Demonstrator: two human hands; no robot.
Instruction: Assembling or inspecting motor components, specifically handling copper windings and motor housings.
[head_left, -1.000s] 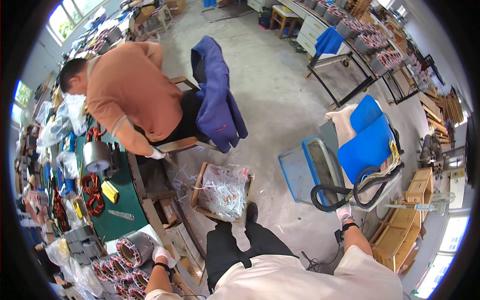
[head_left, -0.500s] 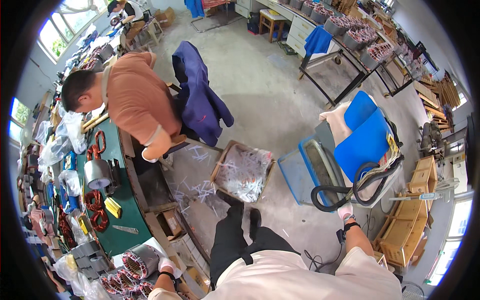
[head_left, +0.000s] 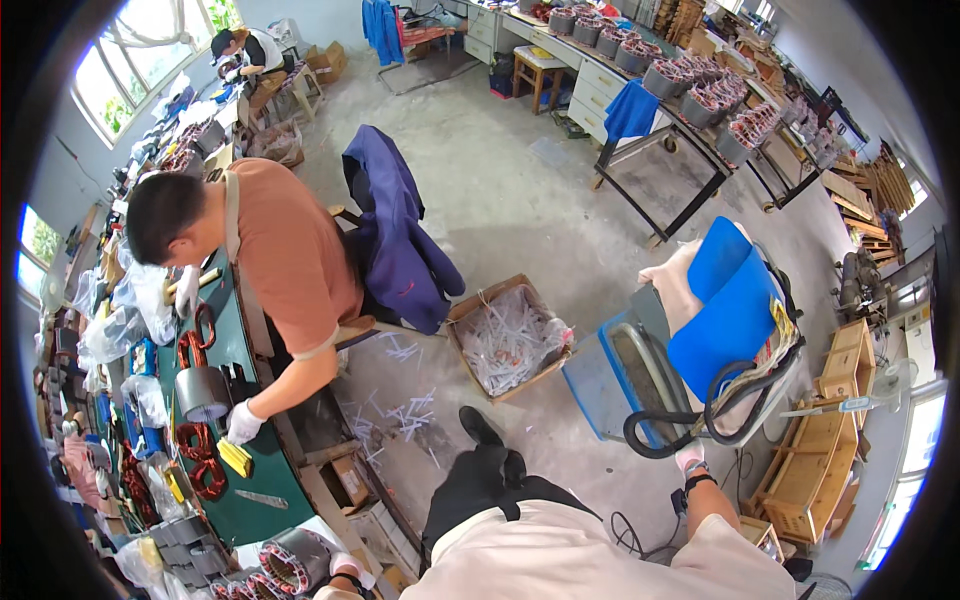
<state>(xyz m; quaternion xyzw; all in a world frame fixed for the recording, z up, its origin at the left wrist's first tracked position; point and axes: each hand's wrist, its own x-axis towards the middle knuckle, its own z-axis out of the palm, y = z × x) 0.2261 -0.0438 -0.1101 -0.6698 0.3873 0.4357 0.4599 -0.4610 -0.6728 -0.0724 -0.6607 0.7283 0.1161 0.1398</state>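
My left hand, in a white glove with a dark wristband, is low on the left against the side of a grey motor stator. Its fingers are partly hidden, so its grip cannot be told. Off to the right, my gloved right hand is closed at a black tube. The tube loops along the near side of a load with bent blue sheets, pale cloth and yellowish cords. A blue-rimmed bin adjoins that load.
A carton of white strips sits ahead, with strips scattered beside it. At the green bench a co-worker leans over copper coils and a stator. Wooden crates stand right. A stator-laden table is far right.
The co-worker's near hand has come from beside the body onto the bench by the yellow pieces. My feet have shifted in a step. Both my hands keep their places beside the stator and tube.
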